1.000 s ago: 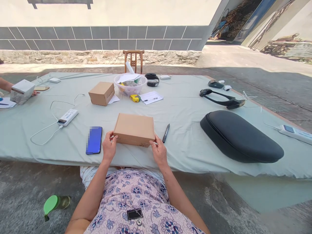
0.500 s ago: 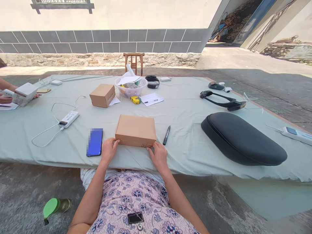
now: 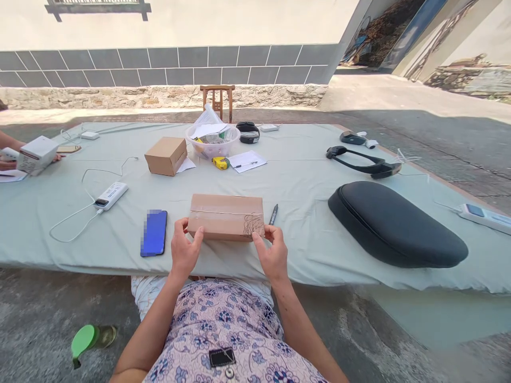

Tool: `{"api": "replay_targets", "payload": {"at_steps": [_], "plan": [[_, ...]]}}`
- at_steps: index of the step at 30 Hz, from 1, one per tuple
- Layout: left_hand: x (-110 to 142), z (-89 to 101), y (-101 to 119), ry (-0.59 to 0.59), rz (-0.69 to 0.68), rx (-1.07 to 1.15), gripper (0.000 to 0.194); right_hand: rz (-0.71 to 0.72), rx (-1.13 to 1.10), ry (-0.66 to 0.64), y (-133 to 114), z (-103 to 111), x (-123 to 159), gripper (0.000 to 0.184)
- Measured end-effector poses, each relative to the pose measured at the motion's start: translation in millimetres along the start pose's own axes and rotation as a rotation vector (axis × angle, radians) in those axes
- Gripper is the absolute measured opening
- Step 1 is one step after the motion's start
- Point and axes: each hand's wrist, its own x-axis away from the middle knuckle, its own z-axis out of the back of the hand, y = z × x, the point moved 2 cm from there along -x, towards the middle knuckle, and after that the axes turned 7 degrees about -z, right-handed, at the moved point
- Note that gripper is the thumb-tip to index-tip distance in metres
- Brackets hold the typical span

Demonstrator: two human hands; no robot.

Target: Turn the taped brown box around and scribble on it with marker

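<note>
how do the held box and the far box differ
The held box looks flatter than the far box. The held box has tape and a scribble; the far box shows neither. The left hand and right hand grip the held box, not the far box. Both are cardboard.

tan carton (image 3: 225, 217), black scribbles (image 3: 253, 224)

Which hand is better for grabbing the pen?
Probably the right hand: the pen lies just beyond it, beside the box, while the left hand is across the box.
</note>
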Motion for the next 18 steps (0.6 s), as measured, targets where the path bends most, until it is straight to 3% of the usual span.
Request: {"api": "replay_targets", "payload": {"at_steps": [5,11,18], "plan": [[6.9,-13.3,4.3,0.01,0.04,-0.125,0.055,-0.012,0.129,0.072,-2.1,-8.2,2.7,0.059],[12.3,-29.0,5.6,0.071,-0.022,-0.174,0.083,0.051,0.282,0.169,-4.5,-22.4,4.8,0.074],[14.1,-33.5,4.7,0.075,-0.012,-0.102,0.083,0.102,0.336,0.2,-4.2,-24.8,2.5,0.074]]}}
